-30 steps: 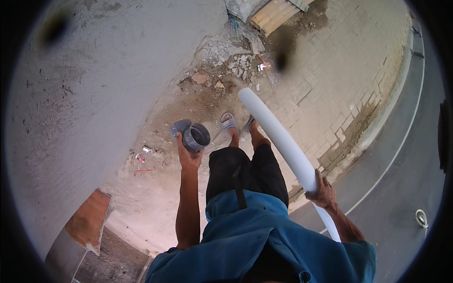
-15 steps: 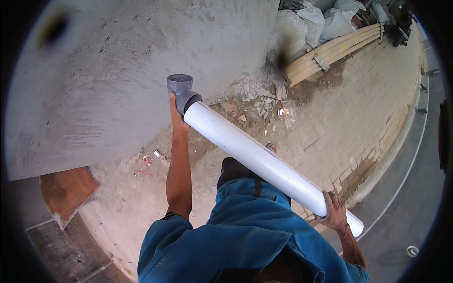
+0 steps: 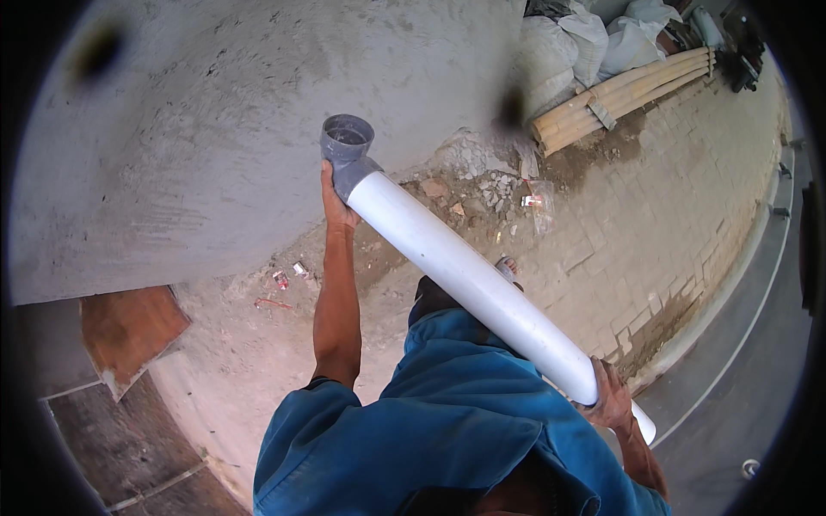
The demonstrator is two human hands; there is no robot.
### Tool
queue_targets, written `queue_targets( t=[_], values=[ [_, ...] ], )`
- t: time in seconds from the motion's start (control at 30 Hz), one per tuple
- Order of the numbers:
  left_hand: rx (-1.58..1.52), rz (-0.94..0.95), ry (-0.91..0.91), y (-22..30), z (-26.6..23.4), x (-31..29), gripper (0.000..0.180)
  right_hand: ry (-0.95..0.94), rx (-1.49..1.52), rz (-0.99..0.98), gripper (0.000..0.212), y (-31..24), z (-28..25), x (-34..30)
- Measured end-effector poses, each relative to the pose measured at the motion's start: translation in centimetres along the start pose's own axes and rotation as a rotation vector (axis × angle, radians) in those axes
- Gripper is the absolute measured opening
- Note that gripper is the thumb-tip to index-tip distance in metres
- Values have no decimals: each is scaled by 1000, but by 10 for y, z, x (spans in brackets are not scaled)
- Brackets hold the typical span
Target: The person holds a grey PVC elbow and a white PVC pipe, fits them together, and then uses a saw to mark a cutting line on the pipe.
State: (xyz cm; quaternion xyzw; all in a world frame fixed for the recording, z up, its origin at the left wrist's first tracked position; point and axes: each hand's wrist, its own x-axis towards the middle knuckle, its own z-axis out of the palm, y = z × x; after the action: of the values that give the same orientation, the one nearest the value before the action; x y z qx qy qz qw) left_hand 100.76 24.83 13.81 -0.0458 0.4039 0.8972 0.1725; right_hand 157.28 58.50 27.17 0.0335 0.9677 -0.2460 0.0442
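Slanting across my body is a long white plastic pipe point(image 3: 482, 288), its upper end to the left and its lower end to the right. A grey elbow fitting point(image 3: 351, 155) sits on the upper end, its round open mouth facing up. My left hand point(image 3: 338, 198) grips the elbow from its left and lower side, the thumb lying up along it. Near the pipe's other end, my right hand point(image 3: 609, 394) is wrapped around the white pipe. Where the pipe meets the elbow, no gap shows between them.
A grey plastered wall point(image 3: 215, 129) rises ahead and left. Rubble point(image 3: 490, 185) lies at its foot. Beyond are bamboo poles point(image 3: 628, 95) and white sacks point(image 3: 602, 43). Paving runs right to a kerb and road point(image 3: 731, 370). A brown board point(image 3: 133, 331) lies left.
The pipe's upper end has gone into the grey elbow, closing the gap seen before. The elbow's mouth has tilted more toward me. My right hand keeps its hold on the pipe.
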Motion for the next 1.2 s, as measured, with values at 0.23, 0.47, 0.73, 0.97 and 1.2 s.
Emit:
queue_targets(
  t=[0.23, 0.47, 0.73, 0.97, 1.2],
  values=[
    [-95, 26, 83, -14, -1, -1, 66, -43, 25, 33, 100, -5, 1, 0],
    [92, -17, 157, -12, 1, 16, 64, -55, -19, 24, 100, -18, -4, 14],
    [-108, 27, 145, -12, -15, 4, 65, -306, 188, 258, 105, -28, 0, 32],
    [20, -5, 190, 5, 5, 17, 60, -150, 16, 94, 107, -34, 5, 43],
    [-37, -57, 237, -11, -11, 19, 60, -191, -13, 132, 102, -38, 2, 48]
  ],
)
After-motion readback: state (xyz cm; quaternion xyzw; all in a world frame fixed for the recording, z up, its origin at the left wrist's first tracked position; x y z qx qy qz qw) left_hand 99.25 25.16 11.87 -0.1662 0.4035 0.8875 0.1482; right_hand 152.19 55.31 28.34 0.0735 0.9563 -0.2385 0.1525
